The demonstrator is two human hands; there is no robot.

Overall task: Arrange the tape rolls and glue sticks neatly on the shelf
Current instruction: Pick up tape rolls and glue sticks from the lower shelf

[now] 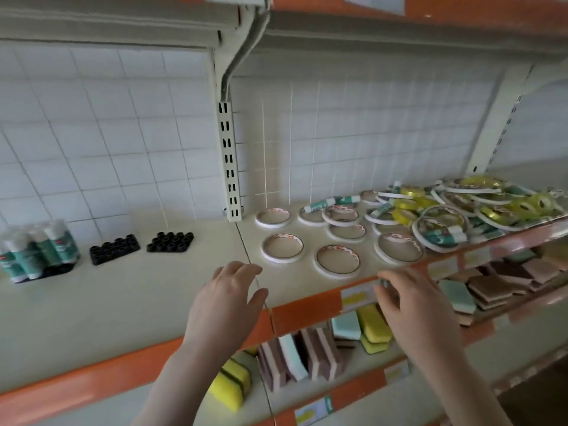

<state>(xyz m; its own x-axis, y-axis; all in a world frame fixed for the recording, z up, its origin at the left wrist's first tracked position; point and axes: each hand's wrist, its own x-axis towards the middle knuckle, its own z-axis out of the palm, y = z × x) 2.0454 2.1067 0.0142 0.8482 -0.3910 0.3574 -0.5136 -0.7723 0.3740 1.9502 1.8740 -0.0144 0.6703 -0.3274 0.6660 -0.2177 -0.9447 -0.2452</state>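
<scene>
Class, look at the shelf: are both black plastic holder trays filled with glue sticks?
No. The two black plastic holder trays show open, empty sockets, while upright white-and-green glue sticks stand at the far left.

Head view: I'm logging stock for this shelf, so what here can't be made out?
- Tape pile: cut off by the right edge, overlapping; uncountable.
- Glue stick labels: blurred, too small.
- Right hand: fingers blurred; whether they hold anything is unclear.
- Price tags: blurred.
</scene>
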